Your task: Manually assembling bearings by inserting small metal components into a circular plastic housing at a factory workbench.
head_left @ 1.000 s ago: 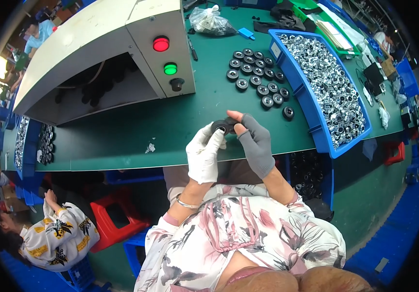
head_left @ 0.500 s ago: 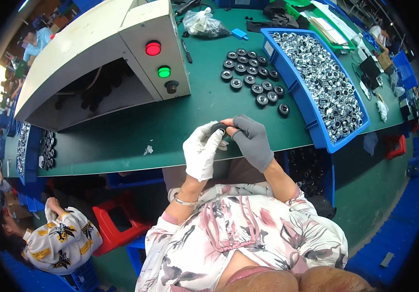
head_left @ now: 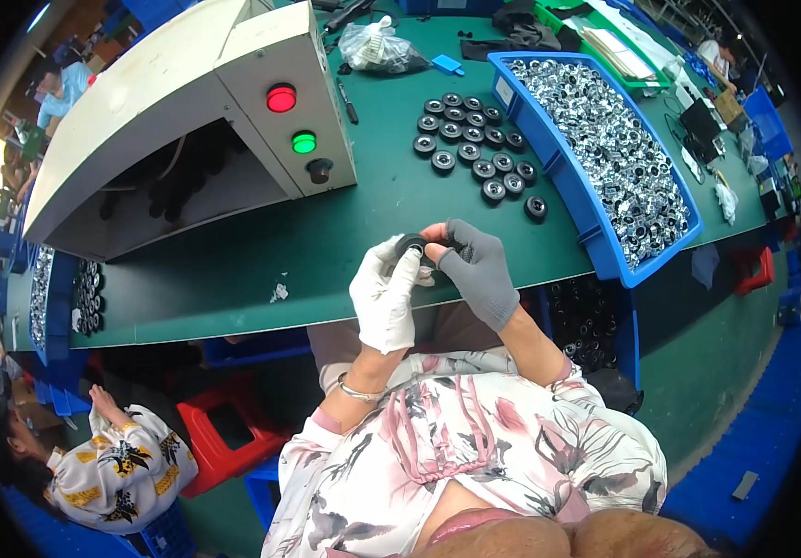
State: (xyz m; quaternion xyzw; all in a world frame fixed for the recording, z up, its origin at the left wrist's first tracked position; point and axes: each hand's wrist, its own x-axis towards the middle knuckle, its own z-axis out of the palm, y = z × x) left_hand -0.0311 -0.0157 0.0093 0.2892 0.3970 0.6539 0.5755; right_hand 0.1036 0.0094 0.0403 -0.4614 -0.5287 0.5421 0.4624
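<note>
A small black wheel-like part (head_left: 410,244) with a bright centre is held above the front edge of the green table. My left hand (head_left: 383,299), in a white glove, grips it between thumb and fingers. From the right, my right hand (head_left: 480,277), in a grey glove with bare fingertips, pinches its side with thumb and forefinger. Some fingers of both hands are partly hidden. Beyond them, several similar black wheels (head_left: 493,192) lie grouped on the table. Right of that group, a blue bin (head_left: 616,256) is filled with shiny metal rings (head_left: 595,139).
At the left stands a cream machine (head_left: 261,56) with a dark opening, a red light, a green light and a knob. White scraps (head_left: 279,293) lie on the green table (head_left: 205,293). A clear bag (head_left: 377,46) is farther back. Another person (head_left: 121,456) sits at lower left beside a red stool (head_left: 224,437).
The black wheel is tilted so that more of its face shows between my fingers. Both hands stay in nearly the same place, and the whole view has shifted slightly.
</note>
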